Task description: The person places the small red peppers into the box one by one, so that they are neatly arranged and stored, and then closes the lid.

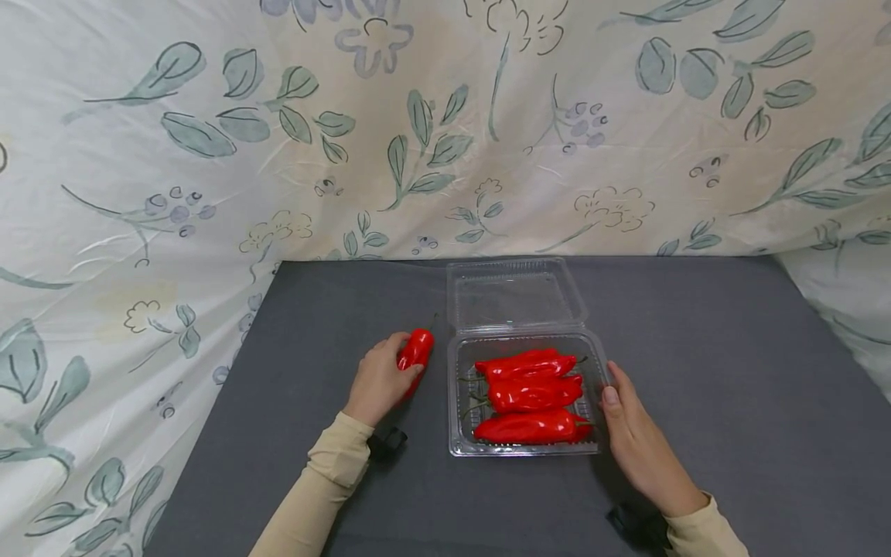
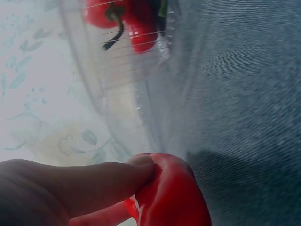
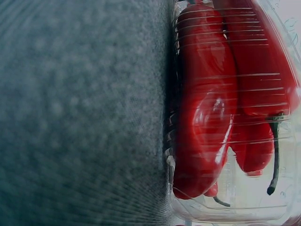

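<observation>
My left hand grips a red pepper between thumb and fingers, to the left of the clear plastic clamshell container. In the left wrist view the thumb presses on that pepper. Shiny red peppers with green stems lie side by side in the container's base, and the right wrist view shows peppers through its clear wall. My right hand rests at the container's right side, thumb and fingers fairly straight against the edge. The right wrist view shows none of this hand.
The container's clear lid lies folded back behind the base. Everything stands on a dark grey cloth-covered table. A floral-patterned curtain hangs behind and along the sides.
</observation>
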`<state>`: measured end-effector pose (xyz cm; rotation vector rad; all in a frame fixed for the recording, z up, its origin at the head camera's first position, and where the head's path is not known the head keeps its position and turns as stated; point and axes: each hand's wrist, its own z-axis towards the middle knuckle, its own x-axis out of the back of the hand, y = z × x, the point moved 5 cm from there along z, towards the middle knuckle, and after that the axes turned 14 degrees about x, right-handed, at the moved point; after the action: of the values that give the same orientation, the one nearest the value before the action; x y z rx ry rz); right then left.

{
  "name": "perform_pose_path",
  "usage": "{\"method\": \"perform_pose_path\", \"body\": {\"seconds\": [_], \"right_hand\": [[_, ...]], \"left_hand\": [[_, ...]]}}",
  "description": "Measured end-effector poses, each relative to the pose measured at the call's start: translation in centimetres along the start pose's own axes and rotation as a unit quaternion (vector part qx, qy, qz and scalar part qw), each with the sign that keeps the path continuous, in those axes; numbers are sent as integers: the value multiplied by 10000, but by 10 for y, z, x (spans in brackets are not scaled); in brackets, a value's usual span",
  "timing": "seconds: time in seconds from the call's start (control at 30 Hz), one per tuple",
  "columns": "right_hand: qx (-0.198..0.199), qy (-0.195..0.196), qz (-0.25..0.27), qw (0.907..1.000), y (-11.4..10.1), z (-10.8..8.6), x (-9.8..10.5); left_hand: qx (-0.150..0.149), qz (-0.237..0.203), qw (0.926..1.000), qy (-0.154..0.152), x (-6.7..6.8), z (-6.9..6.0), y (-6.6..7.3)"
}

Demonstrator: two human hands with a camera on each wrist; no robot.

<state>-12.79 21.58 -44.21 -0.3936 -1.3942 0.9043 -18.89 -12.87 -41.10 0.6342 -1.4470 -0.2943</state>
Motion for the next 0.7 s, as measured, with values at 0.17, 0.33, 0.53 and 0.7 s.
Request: {"method": "perform_pose_path", "body": {"seconds": [0.17, 0.33, 0.53, 0.7], "right_hand": [[30, -1, -28, 10000, -1, 1, 0], [19, -12, -26, 10000, -3, 2, 1], [-10, -29, -18, 10000, -2, 1, 1], [7, -7, -27, 10000, -2, 1, 2]], "left_hand": [[-24, 7, 9998, 187, 10, -1, 3], [-92, -57, 9994, 340, 21, -2, 6], [-178, -142, 9988, 434, 27, 1, 12], [-263, -130, 9983, 495, 30, 4, 21]]}}
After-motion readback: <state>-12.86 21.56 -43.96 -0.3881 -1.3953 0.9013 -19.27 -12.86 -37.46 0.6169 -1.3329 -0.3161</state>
